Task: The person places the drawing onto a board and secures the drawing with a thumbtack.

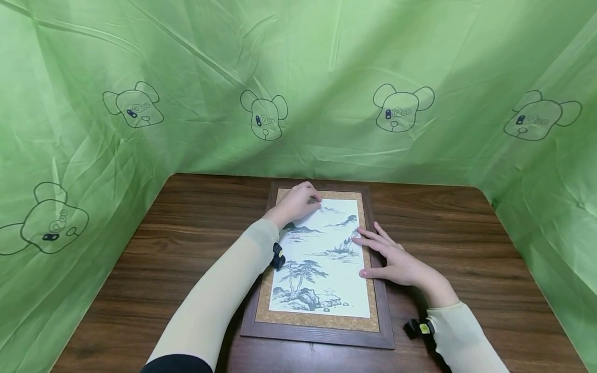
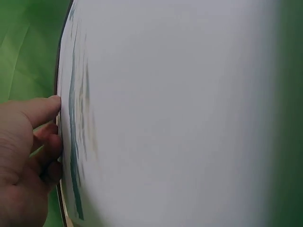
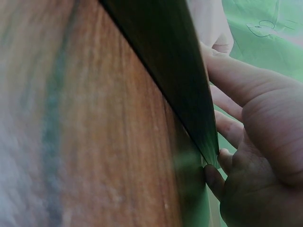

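A white sheet with an ink landscape painting (image 1: 336,282) lies over the cork face of a framed cork board (image 1: 322,336). At the sheet's upper left corner my left hand (image 1: 296,203) pinches its top edge, thumb against curled fingers; that corner is hidden under the hand. The left wrist view shows the left thumb (image 2: 45,109) right at the edge of the painting (image 2: 165,113). My right hand (image 1: 396,261) reaches over the frame's right side, its fingers spread and fingertips resting on the sheet's right edge. From the right wrist, the frame's dark side (image 3: 165,61) shows beside the fingers.
The board lies on a dark wood-grain table (image 1: 186,233), near its middle. Green cloth (image 1: 317,150) with printed bear heads hangs behind the table and along both sides. Each wrist wears a small black camera, such as the right one (image 1: 418,328).
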`<act>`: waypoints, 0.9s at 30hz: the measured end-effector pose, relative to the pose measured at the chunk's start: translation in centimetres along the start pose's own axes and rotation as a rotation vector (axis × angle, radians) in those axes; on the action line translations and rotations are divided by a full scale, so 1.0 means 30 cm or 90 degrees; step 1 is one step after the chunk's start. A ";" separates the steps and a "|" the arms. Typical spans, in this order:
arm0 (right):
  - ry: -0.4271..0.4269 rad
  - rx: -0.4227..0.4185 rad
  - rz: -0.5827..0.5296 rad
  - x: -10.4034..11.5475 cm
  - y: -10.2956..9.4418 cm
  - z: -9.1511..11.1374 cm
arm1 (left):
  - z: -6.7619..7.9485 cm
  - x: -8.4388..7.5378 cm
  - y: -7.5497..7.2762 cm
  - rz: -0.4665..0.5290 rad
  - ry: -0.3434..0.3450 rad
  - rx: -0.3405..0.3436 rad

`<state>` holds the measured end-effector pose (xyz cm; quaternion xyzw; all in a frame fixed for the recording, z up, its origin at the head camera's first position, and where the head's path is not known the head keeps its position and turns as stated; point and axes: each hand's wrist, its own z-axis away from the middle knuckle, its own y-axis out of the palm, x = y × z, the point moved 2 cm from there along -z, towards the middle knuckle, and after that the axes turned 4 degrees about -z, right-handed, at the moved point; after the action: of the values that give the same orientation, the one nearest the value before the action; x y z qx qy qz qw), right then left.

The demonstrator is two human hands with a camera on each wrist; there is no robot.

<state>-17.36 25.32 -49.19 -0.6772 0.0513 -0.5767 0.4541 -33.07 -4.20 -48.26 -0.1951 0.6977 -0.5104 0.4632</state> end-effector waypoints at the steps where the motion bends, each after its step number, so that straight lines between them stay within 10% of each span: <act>1: 0.001 0.000 -0.002 0.001 0.000 0.000 | 0.004 0.000 -0.002 -0.002 0.003 0.006; 27: 0.007 0.001 -0.011 -0.006 0.004 -0.001 | 0.033 0.006 -0.018 -0.017 0.026 0.059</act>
<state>-17.41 25.34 -49.41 -0.6742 0.0474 -0.5840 0.4496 -32.44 -5.07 -47.91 -0.1726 0.6799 -0.5522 0.4505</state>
